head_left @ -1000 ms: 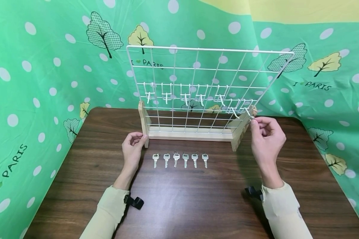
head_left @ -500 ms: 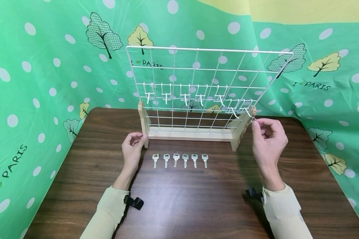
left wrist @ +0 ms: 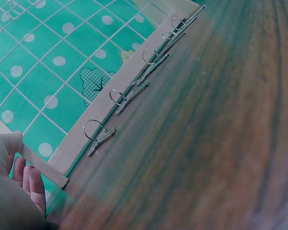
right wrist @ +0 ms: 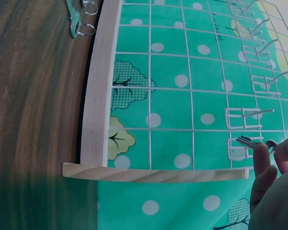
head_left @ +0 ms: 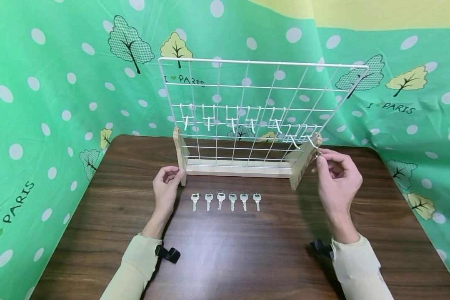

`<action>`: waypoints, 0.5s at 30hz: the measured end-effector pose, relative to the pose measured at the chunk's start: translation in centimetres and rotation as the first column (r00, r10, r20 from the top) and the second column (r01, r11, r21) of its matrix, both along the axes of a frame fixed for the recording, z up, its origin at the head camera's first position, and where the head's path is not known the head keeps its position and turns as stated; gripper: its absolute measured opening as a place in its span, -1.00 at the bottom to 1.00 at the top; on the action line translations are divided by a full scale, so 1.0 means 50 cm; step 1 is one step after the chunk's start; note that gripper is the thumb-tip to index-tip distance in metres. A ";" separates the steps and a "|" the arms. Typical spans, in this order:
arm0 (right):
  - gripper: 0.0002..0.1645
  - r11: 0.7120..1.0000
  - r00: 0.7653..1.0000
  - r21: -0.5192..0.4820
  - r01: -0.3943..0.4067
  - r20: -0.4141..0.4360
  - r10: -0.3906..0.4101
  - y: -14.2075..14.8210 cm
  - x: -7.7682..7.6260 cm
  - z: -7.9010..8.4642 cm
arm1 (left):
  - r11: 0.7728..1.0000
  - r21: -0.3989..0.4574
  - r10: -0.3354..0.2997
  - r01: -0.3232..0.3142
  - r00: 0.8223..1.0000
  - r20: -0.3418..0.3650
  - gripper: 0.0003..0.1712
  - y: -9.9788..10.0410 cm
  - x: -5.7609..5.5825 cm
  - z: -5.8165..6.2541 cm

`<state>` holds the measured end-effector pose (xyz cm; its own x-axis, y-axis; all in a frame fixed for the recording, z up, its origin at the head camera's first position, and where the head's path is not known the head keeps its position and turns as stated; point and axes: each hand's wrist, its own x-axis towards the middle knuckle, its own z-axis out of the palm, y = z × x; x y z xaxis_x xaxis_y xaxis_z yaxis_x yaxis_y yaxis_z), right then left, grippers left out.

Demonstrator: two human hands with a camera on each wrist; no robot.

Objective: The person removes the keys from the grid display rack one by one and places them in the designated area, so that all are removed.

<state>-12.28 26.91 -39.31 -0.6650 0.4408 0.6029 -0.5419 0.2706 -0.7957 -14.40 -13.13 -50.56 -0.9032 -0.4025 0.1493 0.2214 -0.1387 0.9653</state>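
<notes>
My right hand [head_left: 339, 179] pinches a key by its ring between thumb and forefinger, just below the tip of the rightmost white hook [head_left: 310, 141]. In the right wrist view the key [right wrist: 248, 141] points toward the wire grid, partly covered by the fingers. The white wire grid rack [head_left: 263, 62] stands upright on a wooden base [head_left: 240, 170]. At its lower left, my left hand [head_left: 166, 187] grips the wooden side leg [head_left: 180, 154], thumb in front and fingers behind. Several silver keys with rings, one of them a key [head_left: 221, 200] near the middle, lie in a row before the base.
More white hooks hang on the grid, such as a hook [head_left: 231, 121] in the upper row and a hook [head_left: 293, 141] lower right. A dark wooden table [head_left: 228, 258] carries everything. Green dotted cloth [head_left: 71, 121] stands behind and at the sides.
My right hand has drawn back slightly, to the right and toward me, with the key ring shifting from the hook's tip to just below it. The left hand and the row of keys have not moved.
</notes>
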 end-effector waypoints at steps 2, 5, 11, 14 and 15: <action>-0.79 0.998 0.999 -0.039 -0.046 -0.013 0.046 0.004 0.000 -0.004 | 1.000 -0.002 0.001 -0.001 1.000 0.001 -0.75 0.000 0.000 -0.001; -0.79 0.992 0.996 -0.084 -0.090 -0.030 0.087 0.006 0.000 -0.009 | 1.000 -0.003 0.001 -0.001 1.000 -0.002 -0.75 0.000 -0.001 -0.001; -0.79 0.989 0.995 -0.109 -0.101 -0.034 0.098 0.006 0.003 -0.014 | 1.000 -0.004 0.001 -0.001 1.000 -0.008 -0.74 0.001 -0.001 0.000; -0.79 0.990 0.995 -0.102 -0.102 -0.027 0.100 0.005 0.005 -0.017 | 1.000 -0.004 0.002 -0.002 1.000 -0.007 -0.74 0.001 -0.001 0.000; -0.79 0.990 0.994 -0.099 -0.105 -0.024 0.103 0.005 0.006 -0.019 | 1.000 -0.003 0.002 -0.002 1.000 -0.007 -0.74 0.001 -0.001 0.000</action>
